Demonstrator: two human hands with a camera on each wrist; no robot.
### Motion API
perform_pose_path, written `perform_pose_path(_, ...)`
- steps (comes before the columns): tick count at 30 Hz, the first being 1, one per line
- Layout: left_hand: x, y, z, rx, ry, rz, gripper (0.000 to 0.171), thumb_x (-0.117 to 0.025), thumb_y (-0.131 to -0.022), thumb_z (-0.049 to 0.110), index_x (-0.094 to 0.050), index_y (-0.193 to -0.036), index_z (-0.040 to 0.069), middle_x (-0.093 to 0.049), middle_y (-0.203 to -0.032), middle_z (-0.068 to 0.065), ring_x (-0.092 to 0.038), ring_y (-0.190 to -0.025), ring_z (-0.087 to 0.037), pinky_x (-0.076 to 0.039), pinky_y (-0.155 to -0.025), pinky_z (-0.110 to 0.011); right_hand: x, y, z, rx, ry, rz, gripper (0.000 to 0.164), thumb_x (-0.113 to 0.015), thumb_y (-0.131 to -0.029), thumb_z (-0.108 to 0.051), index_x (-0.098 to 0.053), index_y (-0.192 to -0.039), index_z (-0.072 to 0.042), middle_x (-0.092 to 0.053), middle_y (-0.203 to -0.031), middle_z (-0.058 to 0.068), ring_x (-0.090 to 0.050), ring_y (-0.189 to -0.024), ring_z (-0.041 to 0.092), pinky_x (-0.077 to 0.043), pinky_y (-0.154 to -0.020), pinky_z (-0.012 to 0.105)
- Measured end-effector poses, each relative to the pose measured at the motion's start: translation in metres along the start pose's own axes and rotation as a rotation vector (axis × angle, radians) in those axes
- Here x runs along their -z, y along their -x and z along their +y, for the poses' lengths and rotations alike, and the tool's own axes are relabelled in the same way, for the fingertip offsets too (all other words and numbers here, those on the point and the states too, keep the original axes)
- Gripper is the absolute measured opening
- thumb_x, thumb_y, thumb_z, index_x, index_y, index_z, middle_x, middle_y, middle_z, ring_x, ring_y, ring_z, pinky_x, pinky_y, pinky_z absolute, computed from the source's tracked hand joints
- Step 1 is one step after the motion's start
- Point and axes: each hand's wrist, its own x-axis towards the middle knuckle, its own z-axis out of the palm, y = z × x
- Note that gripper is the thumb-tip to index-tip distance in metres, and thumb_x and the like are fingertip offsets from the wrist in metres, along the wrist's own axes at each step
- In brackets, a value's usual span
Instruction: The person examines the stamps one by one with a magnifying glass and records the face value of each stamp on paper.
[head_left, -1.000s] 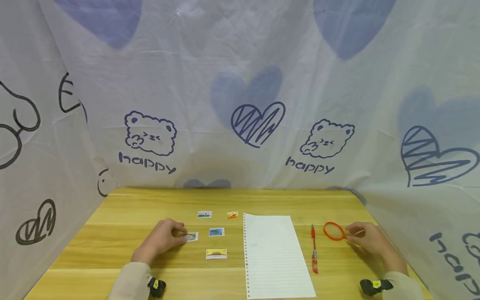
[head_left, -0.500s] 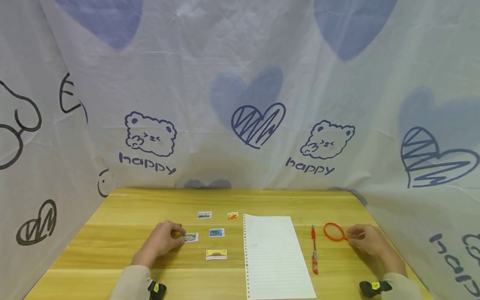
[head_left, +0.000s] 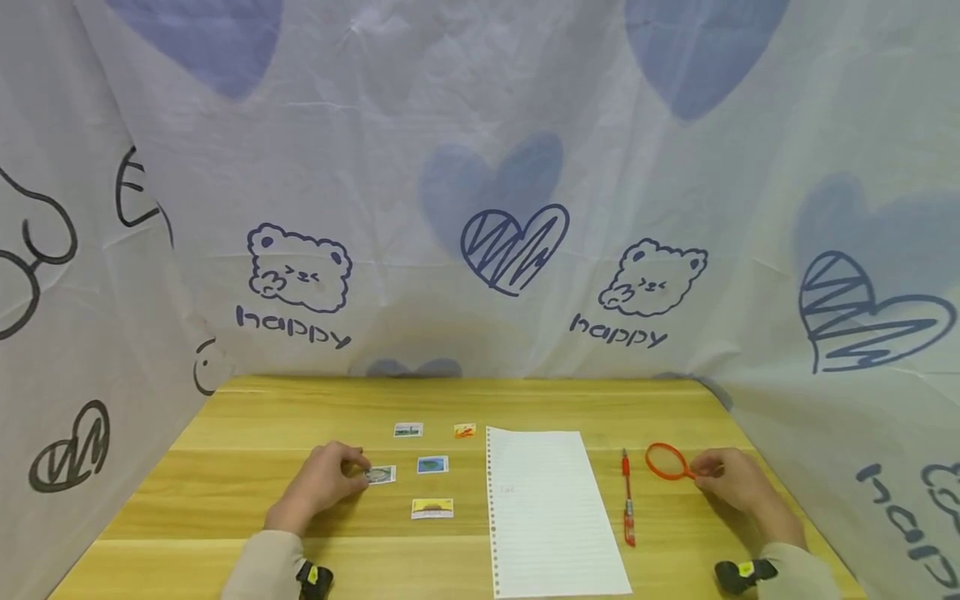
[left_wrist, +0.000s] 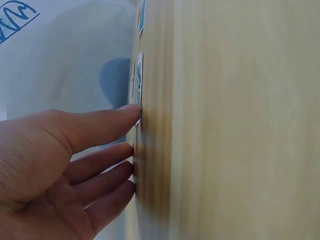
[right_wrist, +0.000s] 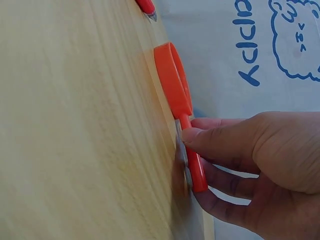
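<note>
My left hand [head_left: 322, 479] has its thumb and index fingertip at the left edge of a stamp [head_left: 382, 475] lying on the table. In the left wrist view the thumb tip rests at the edge of that stamp [left_wrist: 139, 75], and the other fingers reach down to the tabletop. At the right, my right hand [head_left: 731, 477] pinches the handle of a red magnifying glass [head_left: 666, 460]. The right wrist view shows the magnifying glass [right_wrist: 173, 82] close over the table, thumb on its handle. A narrow grey strip [right_wrist: 182, 145] runs along the handle there.
Several other stamps, including a blue one [head_left: 432, 465] and a yellow one [head_left: 432, 508], lie flat beside the left hand. A lined sheet [head_left: 555, 517] with faint writing occupies the middle. Beside it lies a red pen [head_left: 628, 500]. A patterned cloth [head_left: 420, 275] encloses the table.
The left fingers have drawn slightly back along the stamp's left edge. The right hand and magnifying glass have barely moved.
</note>
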Motion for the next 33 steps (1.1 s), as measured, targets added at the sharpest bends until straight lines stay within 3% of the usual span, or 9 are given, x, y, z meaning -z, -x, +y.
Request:
perform_pose_path(9,0.001,0.000,0.000,0.005,0.009,-0.005,0.017,-0.080,-0.086,0.006,-0.080,-0.102,0.009,-0.067,-0.136,-0.024,-0.050,-0.137,-0.053,-0.039,-0.116,-0.067,-0.002,-0.002,0.001,0.030,0.055,0.021,0.006,-0.076,-0.083,0.002,-0.076,-0.088,-0.001,-0.076,-0.084,0.008,-0.070,-0.079,0.021,-0.057,-0.073,0.031)
perform_pose_path(15,0.001,0.000,0.000,0.009,0.010,-0.004,0.017,-0.081,-0.085,0.007,-0.081,-0.102,0.009,-0.067,-0.136,-0.024,-0.051,-0.137,-0.052,-0.040,-0.116,-0.066,-0.003,-0.002,-0.001,-0.012,0.071,0.011,0.006,-0.073,-0.084,0.004,-0.075,-0.088,0.000,-0.075,-0.082,0.008,-0.065,-0.077,0.018,-0.055,-0.072,0.036)
perform_pose_path(23,0.000,-0.001,-0.001,0.015,0.017,-0.007,0.016,-0.081,-0.085,0.006,-0.081,-0.101,0.010,-0.066,-0.137,-0.024,-0.052,-0.136,-0.051,-0.042,-0.115,-0.065,-0.006,-0.001,-0.004,-0.017,0.063,0.042,0.005,-0.073,-0.085,0.003,-0.075,-0.089,0.000,-0.074,-0.080,0.006,-0.062,-0.074,0.013,-0.051,-0.066,0.028)
perform_pose_path(29,0.001,-0.001,-0.002,0.016,0.016,-0.004,0.015,-0.082,-0.085,0.007,-0.081,-0.099,0.010,-0.067,-0.136,-0.023,-0.052,-0.137,-0.051,-0.042,-0.115,-0.065,-0.006,-0.004,-0.021,0.033,0.063,0.082,0.005,-0.077,-0.084,-0.003,-0.077,-0.088,-0.004,-0.073,-0.080,0.002,-0.060,-0.073,0.011,-0.051,-0.066,0.028)
perform_pose_path(33,0.001,0.000,-0.003,0.016,0.021,-0.003,0.014,-0.082,-0.085,0.008,-0.081,-0.099,0.010,-0.067,-0.136,-0.023,-0.053,-0.136,-0.050,-0.042,-0.115,-0.065,-0.008,-0.011,-0.040,0.052,0.028,0.052,0.004,-0.078,-0.084,-0.005,-0.077,-0.088,-0.005,-0.074,-0.082,0.003,-0.061,-0.075,0.011,-0.052,-0.068,0.030)
